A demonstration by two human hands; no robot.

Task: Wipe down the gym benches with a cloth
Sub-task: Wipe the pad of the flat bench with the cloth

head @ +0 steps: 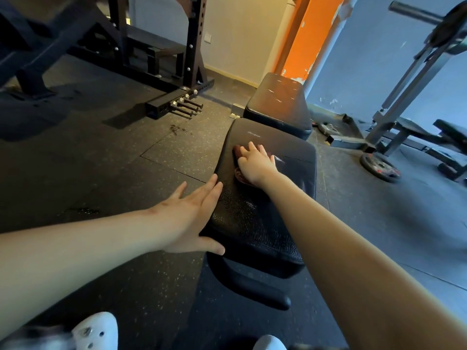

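Black padded bench [252, 223], cracked. Dark red cloth [239, 176] on its far half, pinned under right hand [256, 164], fingers spread flat. Left hand [192, 213] — fingers straight, grasping nothing — against bench's left edge.

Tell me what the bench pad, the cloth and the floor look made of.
Bench pad: likely black vinyl or faux leather, pebbled grain, slight sheen.
Cloth: dark reddish soft fabric, mostly hidden under the right hand.
Floor: probably rubber matting, matte, speckled, seamed.
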